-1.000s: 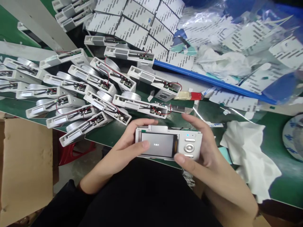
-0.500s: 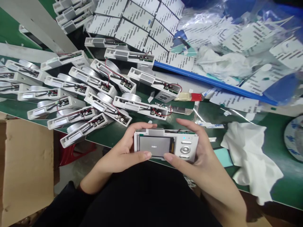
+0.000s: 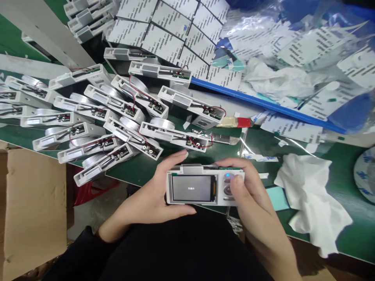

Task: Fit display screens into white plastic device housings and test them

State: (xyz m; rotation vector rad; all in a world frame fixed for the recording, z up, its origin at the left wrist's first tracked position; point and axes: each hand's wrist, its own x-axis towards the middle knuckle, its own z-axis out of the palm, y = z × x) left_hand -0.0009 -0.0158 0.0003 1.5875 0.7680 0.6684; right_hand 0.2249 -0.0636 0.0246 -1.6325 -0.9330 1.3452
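A white camera-like device (image 3: 191, 189) faces up between my hands near the table's front edge, its grey screen lit with small text and a blue light glowing at the upper right. My right hand (image 3: 249, 187) grips its right end, with the thumb on the button area and the fingers behind. At the left end is my left hand (image 3: 164, 195), holding the device between thumb and fingers, the thumb along the lower edge and the index finger raised above the top edge.
Several similar open housings (image 3: 175, 134) with red wires stand at the left and centre. Behind is a blue tray (image 3: 263, 102) with white printed sheets. A white cloth (image 3: 310, 195), a teal pad (image 3: 277, 198) and a tape roll (image 3: 365, 175) are at the right; a cardboard box (image 3: 35, 210) is lower left.
My right thumb has moved from the screen's lower edge up to the buttons. My left thumb has dropped off the screen to below it. The device has shifted slightly down in view.
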